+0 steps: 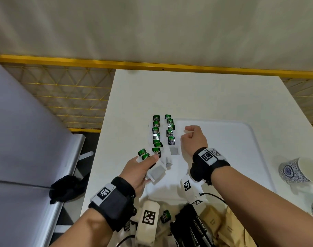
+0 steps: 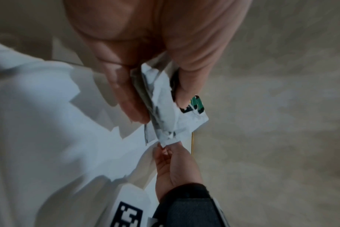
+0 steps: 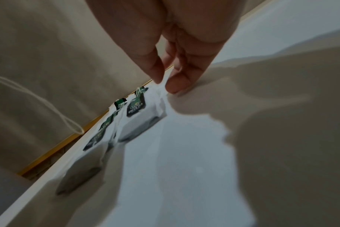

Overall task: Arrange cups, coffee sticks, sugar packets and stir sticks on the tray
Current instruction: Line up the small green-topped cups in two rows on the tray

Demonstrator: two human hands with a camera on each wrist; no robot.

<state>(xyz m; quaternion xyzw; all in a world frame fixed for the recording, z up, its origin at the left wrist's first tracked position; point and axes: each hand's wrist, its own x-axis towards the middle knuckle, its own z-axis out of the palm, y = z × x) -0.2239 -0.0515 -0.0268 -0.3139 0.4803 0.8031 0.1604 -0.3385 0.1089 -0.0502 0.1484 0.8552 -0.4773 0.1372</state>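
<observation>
Teabags are lying in two rows on the tabletop beside the tray; left hand is clutching a stack as supply, right hand is pinching one bag's corner, probably straightening it.

Two hands; one white tray; one patterned cup

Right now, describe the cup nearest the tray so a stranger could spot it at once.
Start at the white table and find the white tray lying on its near right part. Just past the tray's right edge stands a white cup patterned in blue. Two similar cups are cut off by the frame edge; this one shows its whole rim.
</observation>
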